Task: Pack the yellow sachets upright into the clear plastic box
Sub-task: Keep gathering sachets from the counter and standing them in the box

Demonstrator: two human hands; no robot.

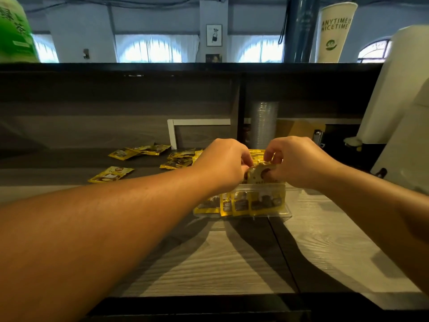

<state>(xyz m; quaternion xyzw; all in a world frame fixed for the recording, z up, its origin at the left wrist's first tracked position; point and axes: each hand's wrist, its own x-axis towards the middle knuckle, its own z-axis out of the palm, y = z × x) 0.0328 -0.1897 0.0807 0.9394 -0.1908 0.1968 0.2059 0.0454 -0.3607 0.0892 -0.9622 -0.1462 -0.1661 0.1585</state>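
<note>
A clear plastic box (287, 212) stands on the counter at centre, with several yellow sachets (257, 202) upright inside it behind its front wall. Over the box's top, my left hand (222, 163) and my right hand (299, 161) meet, fingers curled. Between them they pinch one yellow sachet (257, 174) that stands above the packed row. More loose yellow sachets (111, 174) lie flat on the counter to the left, and others (178, 159) lie behind my left hand.
A dark raised shelf wall (116, 101) backs the counter. A stack of clear cups (264, 124) stands behind the box. A large white machine (399, 112) fills the right side. A green bottle (14, 31) sits on the top ledge at left.
</note>
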